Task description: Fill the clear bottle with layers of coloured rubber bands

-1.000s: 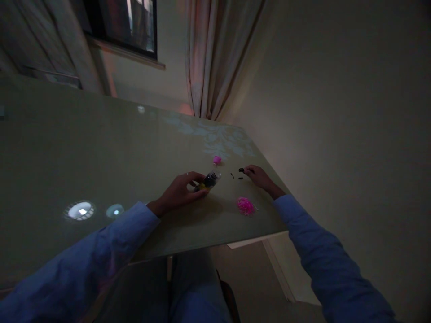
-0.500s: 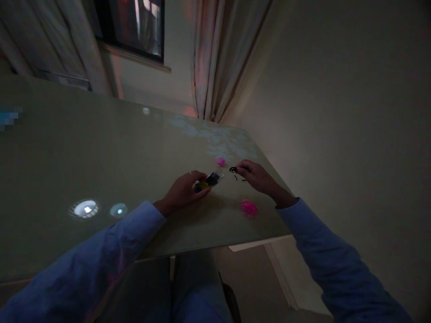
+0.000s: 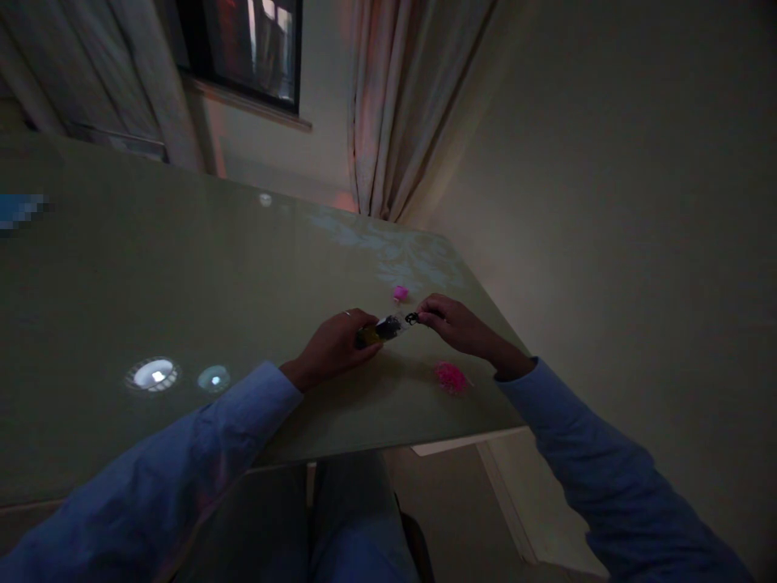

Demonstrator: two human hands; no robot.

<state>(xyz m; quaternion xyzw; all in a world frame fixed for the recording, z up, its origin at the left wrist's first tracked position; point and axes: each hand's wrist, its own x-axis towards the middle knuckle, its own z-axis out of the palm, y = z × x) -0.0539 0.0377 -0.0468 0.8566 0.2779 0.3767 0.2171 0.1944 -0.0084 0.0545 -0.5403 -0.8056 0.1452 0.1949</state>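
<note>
My left hand [image 3: 333, 344] is wrapped round a small clear bottle [image 3: 388, 327], tilted on its side with its mouth toward the right. Black and yellow contents show through its wall. At the mouth, the fingers of my right hand [image 3: 452, 321] pinch a little bunch of thin black loops [image 3: 412, 318] that look like rubber bands. Just beyond the bottle lies a small pink cap [image 3: 401, 293]. Nearer to me, below my right hand, a loose heap of pink rubber bands [image 3: 451, 377] rests on the table.
The glossy pale green table [image 3: 243, 275] reflects ceiling lights on the left. Its right edge runs close to a bare wall [image 3: 607, 202]. Long curtains [image 3: 388, 113] and a window [image 3: 255, 48] stand behind. A blurred blue patch [image 3: 18, 210] shows at the far left.
My right hand has moved left with the black rubber bands, bringing them from beside the bottle to its mouth. My left hand keeps hold of the bottle, nearly in place.
</note>
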